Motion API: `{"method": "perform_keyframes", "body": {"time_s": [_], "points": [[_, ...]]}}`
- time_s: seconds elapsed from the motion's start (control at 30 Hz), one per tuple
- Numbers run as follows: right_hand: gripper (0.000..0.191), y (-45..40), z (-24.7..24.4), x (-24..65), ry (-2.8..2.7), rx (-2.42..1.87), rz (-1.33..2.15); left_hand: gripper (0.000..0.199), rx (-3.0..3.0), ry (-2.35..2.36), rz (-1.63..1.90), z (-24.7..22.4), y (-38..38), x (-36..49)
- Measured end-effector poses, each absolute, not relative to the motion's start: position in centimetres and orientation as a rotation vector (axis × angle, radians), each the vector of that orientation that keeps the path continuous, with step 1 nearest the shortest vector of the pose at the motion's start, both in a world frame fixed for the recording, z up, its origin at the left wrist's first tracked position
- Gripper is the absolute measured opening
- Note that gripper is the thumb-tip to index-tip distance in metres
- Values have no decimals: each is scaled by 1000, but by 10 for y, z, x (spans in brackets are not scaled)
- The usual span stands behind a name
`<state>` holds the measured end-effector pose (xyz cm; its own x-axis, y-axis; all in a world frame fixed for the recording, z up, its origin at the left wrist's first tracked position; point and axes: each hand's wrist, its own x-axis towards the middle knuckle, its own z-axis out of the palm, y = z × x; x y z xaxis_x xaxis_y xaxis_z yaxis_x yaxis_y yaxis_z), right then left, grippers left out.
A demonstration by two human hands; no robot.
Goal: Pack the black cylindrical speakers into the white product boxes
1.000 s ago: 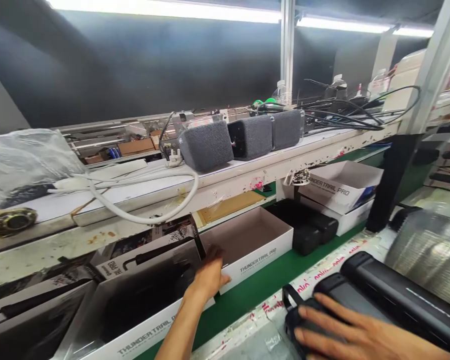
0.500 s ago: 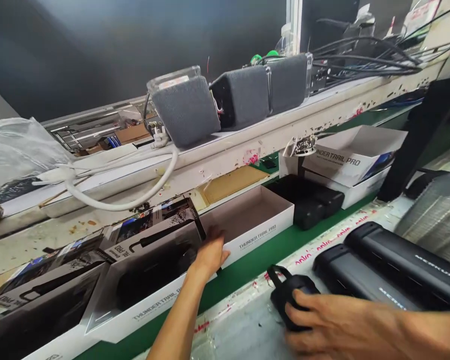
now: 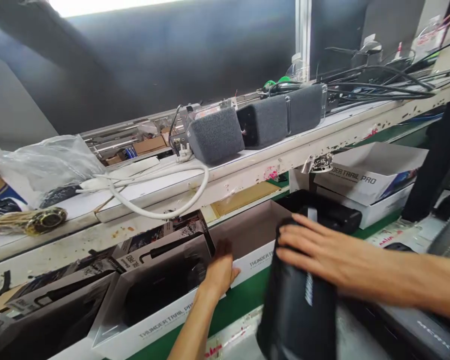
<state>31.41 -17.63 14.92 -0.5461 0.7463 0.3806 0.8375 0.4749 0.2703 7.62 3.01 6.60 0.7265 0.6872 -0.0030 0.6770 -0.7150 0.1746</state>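
The right grip [image 3: 315, 250] clasps the upper end of a rounded black speaker [image 3: 294, 310] with pale lettering, its body extending below. The left grip [image 3: 220, 270] meets a white box [image 3: 249, 265], its hold unclear.

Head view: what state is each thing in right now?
Black device, tilted, held
Right hand's grip, on the black device
Middle box, open
Left hand's grip, at the middle box's edge
Next box leftward, open, dark item inside
Upper right box, open, stacked
White cable, looped
Plastic bag, crumpled
Grey blocks, lined up
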Motion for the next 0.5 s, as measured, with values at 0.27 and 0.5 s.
{"method": "perform_keyframes", "body": {"time_s": [0.27, 0.5], "points": [[61, -23, 137, 334, -2023, -2188, -739, 77, 2725, 1196, 66, 73, 20, 72], [75, 20, 65, 308, -2136, -2185, -418, 89, 2696, 1290, -45, 70, 20, 84]]}}
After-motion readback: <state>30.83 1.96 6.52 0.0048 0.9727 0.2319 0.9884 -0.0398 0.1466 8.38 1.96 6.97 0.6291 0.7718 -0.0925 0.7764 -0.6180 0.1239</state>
